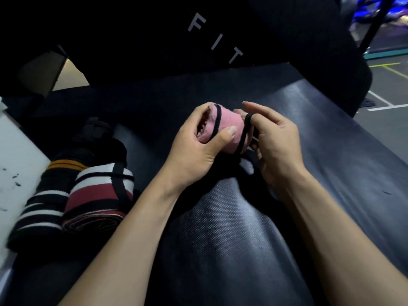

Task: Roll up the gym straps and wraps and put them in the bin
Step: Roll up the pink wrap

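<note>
Two bare forearms run up from six o'clock across a black padded vinyl bench [231, 228] to meet at the centre. There the left hand [194, 149] grips a rolled pink fabric wrist wrap [225, 127], thumb pressed on its near face and fingers curled round its left end, where the coiled layers show. The roll's long axis lies roughly nine to three o'clock, tilted slightly. The right hand [273, 138] sits touching the roll's right end, at three o'clock from it, with a thin black elastic loop [245, 131] hooked over one finger and drawn down across the roll; a second strand of the same cord crosses the roll near its left end. The other right fingers are loosely bent, the forefinger stretched forward.

Judging by this, the step in hand is binding the roll. The right hand has the free cord and must carry it round the roll's short girth while the left keeps the roll from unwinding.

At eight o'clock lie rolled striped wraps [97, 195], already bound, beside a white surface [15, 155]. I cannot say whether that is the bin.
</note>
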